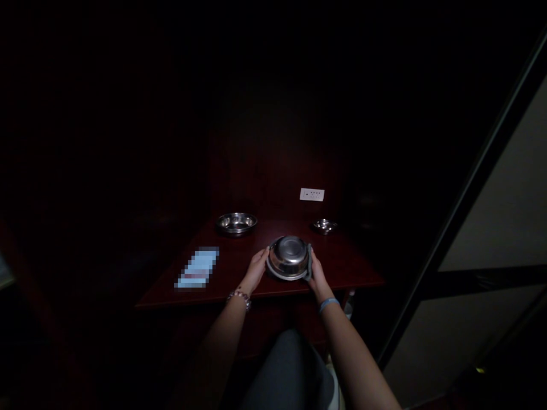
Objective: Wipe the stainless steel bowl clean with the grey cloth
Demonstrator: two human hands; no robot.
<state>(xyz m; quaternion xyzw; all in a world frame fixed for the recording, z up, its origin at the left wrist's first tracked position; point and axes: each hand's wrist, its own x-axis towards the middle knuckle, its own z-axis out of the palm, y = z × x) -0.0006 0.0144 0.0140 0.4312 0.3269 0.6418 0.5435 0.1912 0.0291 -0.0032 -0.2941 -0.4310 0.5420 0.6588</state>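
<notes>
Forearms (354,353), grips (255,271) (317,271) around upturned bowl (289,256)

Head-worn view, forward and down.

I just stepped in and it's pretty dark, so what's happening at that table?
A person holds an upside-down metal bowl between the left hand and right hand, with a grey cloth at the right. Behind it on the red table sit a wider metal dish and a small one.
</notes>
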